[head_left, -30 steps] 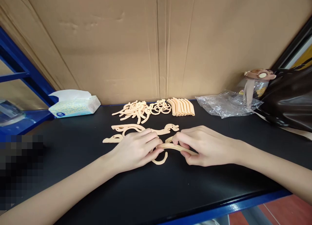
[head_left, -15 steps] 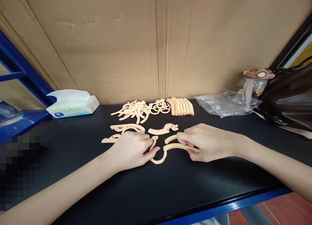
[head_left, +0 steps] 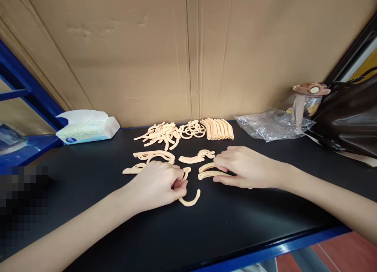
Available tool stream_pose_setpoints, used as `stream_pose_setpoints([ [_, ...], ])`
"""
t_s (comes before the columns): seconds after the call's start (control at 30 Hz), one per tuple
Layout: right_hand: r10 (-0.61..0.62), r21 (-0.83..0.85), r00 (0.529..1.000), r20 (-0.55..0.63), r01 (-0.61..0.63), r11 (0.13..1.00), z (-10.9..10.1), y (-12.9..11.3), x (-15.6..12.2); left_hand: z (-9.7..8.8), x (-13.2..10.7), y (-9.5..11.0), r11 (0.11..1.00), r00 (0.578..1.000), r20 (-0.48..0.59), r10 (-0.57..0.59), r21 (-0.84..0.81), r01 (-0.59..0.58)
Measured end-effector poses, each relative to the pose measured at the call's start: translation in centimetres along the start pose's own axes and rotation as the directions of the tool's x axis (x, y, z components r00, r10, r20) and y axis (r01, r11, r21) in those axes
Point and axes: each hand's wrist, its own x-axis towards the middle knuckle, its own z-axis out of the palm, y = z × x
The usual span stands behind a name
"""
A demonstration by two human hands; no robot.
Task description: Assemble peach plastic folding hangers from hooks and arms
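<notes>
My left hand (head_left: 160, 183) is closed in a pinch on a cream hook (head_left: 191, 203), whose open curve shows below the thumb. Beside those fingertips, the flat head of another cream piece (head_left: 186, 170) is visible, its rest covered by my hand. My right hand (head_left: 246, 168) curls over two curved hanger arms; its thumb and fingers close on the nearer arm (head_left: 207, 175), while the farther arm (head_left: 207, 167) passes under the knuckles. The arms' right ends are hidden. Just beyond lies a notched, curved cream piece (head_left: 196, 158).
More cream parts (head_left: 154, 154) lie past my left hand. At the back are a loose pile of arms (head_left: 163, 134), a cluster of hooks (head_left: 193, 129) and a neat row of arms (head_left: 218, 129). A tissue pack (head_left: 88, 126), clear plastic bag (head_left: 265, 126), bottle (head_left: 309, 99) and dark bag (head_left: 350, 115) stand around.
The hook in my left hand has moved down towards me, its tip now apart from the nearer arm. My right hand has shifted slightly left, and the two arms lie closer together.
</notes>
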Motion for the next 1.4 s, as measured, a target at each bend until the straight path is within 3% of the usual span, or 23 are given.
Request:
stream_pose_setpoints([
  [0.17,-0.133,-0.103,0.968,-0.211,0.113,0.988,1.0,0.2,0.2,0.5,0.0,0.7,0.997,0.976,-0.215,0.021,-0.062,-0.035],
  [0.3,-0.247,-0.195,0.893,-0.377,0.184,0.963,1.5,-0.2,0.2,0.8,-0.1,1.4,0.98,0.935,-0.348,0.071,-0.149,-0.13],
  [0.43,-0.375,-0.328,0.834,-0.404,0.251,0.911,1.7,-0.8,0.2,0.8,-0.3,2.0,0.95,0.93,-0.346,0.123,-0.229,-0.211],
  [0.7,-0.408,-0.419,0.808,-0.425,0.224,0.88,1.7,-1.8,0.2,0.5,-0.4,2.5,0.915,0.943,-0.294,0.158,-0.314,-0.252],
  [0.9,-0.4,-0.405,0.823,-0.405,0.231,0.885,2.1,-1.8,0.2,0.3,-0.6,2.7,0.888,0.941,-0.245,0.231,-0.343,-0.307],
  [1.1,-0.297,-0.287,0.854,-0.428,0.183,0.94,2.2,-1.1,0.4,0.5,-0.3,1.6,0.919,0.865,-0.327,0.381,0.029,-0.394],
  [1.27,-0.127,-0.08,0.871,-0.475,0.102,0.992,2.7,-0.3,0.6,1.3,0.2,0.3,0.954,0.909,-0.289,0.301,0.073,-0.292],
  [1.4,-0.012,0.097,0.883,-0.469,0.065,0.993,2.9,0.4,0.8,1.5,0.2,0.1,0.961,0.914,-0.297,0.277,0.073,-0.267],
])
